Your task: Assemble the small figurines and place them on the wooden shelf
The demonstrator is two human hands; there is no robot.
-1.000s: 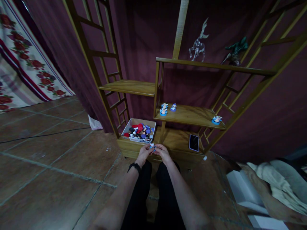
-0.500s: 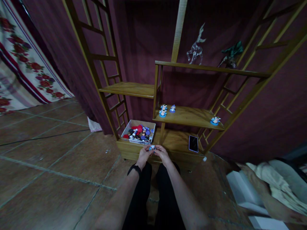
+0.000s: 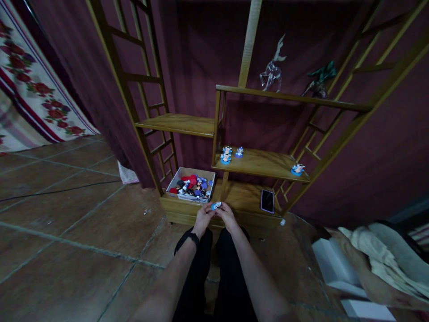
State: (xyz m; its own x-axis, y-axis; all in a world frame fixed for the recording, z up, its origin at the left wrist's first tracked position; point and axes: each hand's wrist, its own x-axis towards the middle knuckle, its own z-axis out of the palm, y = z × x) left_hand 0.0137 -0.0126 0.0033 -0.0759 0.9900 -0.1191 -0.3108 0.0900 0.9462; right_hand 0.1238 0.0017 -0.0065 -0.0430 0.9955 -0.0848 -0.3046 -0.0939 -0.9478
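My left hand and my right hand meet in front of me, both pinching one small figurine on a round blue base. They hover just before the bottom board of a wooden shelf unit. A white box full of small red, blue and dark toys sits on that board, just beyond my left hand. Three like figurines stand on the middle shelf, and another figurine stands at its right end.
A phone lies flat on the bottom board to the right. A clear glass deer and a dark green ornament stand on the top shelf. White boxes and a beige cloth lie at right. A cable crosses the tiled floor.
Both hands stayed together on the figurine and turned it, so its blue base now shows more. The view drifted slightly.
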